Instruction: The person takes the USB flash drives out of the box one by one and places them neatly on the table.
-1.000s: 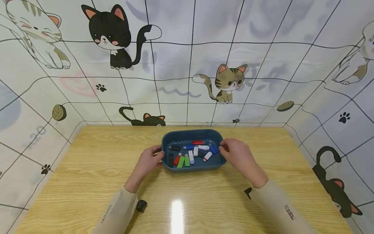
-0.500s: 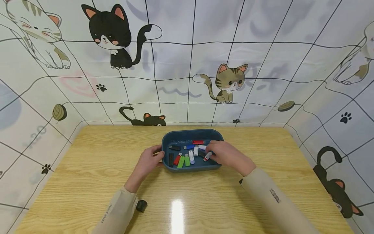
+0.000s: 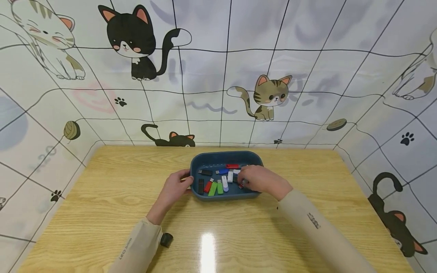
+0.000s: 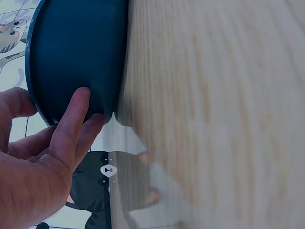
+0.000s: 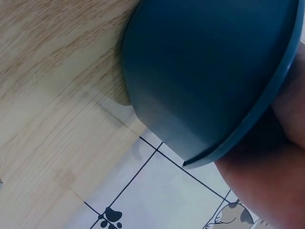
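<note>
A dark blue oblong plastic tray (image 3: 218,197) rests on the table with several USB flash drives lying loose in it. My left hand (image 3: 174,189) grips the tray's left end; in the left wrist view, the thumb is at the rim and the fingers lie against the outer wall. Reaching over the right end, my right hand (image 3: 263,181) pinches a white-and-red USB flash drive (image 3: 240,186), mostly covered by the fingers. To its left lie a white drive (image 3: 230,176), two green drives (image 3: 220,187), a blue drive (image 3: 222,171), red drives (image 3: 233,166) and black drives (image 3: 201,186).
The wooden table (image 3: 119,212) extends around the tray. Behind and beside it hangs a cat-patterned cloth (image 3: 205,76). A small black object (image 3: 166,240) is at the left sleeve's cuff.
My right hand has moved left from the tray's right rim into the tray, where its fingers now cover the white-and-red USB flash drive. The left hand keeps its hold on the tray.
</note>
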A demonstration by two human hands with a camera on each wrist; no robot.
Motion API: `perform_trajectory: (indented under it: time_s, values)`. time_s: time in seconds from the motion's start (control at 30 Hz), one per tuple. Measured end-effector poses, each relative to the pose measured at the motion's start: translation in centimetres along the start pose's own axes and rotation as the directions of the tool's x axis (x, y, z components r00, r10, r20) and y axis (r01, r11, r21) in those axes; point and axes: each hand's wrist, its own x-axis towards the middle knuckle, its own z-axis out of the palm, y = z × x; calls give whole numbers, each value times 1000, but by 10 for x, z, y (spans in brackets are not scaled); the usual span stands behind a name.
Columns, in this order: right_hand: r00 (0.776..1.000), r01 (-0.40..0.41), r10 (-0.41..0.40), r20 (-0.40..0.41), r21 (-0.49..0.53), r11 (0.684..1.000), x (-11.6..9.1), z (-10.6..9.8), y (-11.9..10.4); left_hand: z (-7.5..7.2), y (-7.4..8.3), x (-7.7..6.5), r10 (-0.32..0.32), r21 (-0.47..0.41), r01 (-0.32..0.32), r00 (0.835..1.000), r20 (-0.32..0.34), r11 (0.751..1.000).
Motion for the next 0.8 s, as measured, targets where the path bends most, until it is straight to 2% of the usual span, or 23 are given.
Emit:
perform_trajectory:
  time_s: [0.23, 0.8]
  values:
    - [1000, -14, 14, 23, -8, 1000, 3, 3, 2, 0, 0, 0, -5, -7, 5, 1000, -4, 1000]
    - [999, 28, -27, 33, -42, 999, 7, 8, 4, 1, 0, 0, -3, -6, 3, 1000, -10, 1000]
